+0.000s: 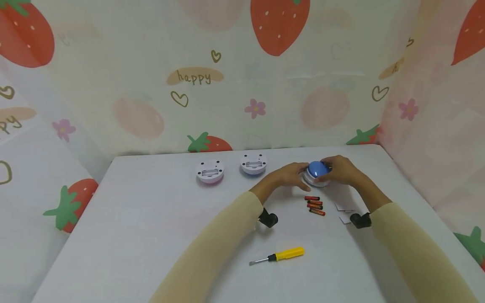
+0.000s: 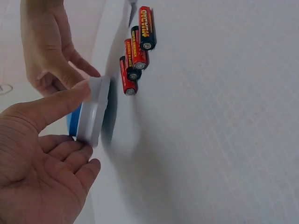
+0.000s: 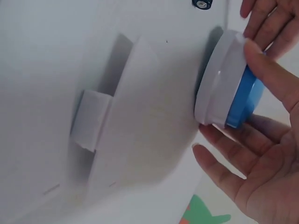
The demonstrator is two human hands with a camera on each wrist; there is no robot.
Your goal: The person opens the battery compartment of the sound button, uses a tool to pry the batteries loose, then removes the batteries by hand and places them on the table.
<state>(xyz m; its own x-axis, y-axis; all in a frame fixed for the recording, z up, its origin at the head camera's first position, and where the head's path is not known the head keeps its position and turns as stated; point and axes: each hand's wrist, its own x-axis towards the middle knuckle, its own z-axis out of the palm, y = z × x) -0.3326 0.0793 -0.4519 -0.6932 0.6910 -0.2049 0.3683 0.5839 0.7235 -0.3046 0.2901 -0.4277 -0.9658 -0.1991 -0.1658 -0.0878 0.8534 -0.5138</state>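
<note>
A round white push button with a blue dome [image 1: 318, 168] is at the far right of the table, blue side up, held between both hands. My left hand [image 1: 291, 174] grips its left side; in the left wrist view the thumb presses the white rim and the fingers [image 2: 70, 151] curl beneath. My right hand [image 1: 342, 170] holds the opposite side, thumb on the rim and fingers around the edge, as the right wrist view shows. The base looks slightly raised off the table, with shadow beneath. Just nearer lie several red-and-black batteries [image 1: 315, 205] in a loose row.
Two similar round white devices [image 1: 210, 171] [image 1: 254, 164] lie upside down at the back, battery compartments facing up. A yellow-handled screwdriver [image 1: 289, 253] lies near the front. White flat pieces [image 1: 345, 212], one with a small block [image 3: 91, 120], lie beneath the right forearm.
</note>
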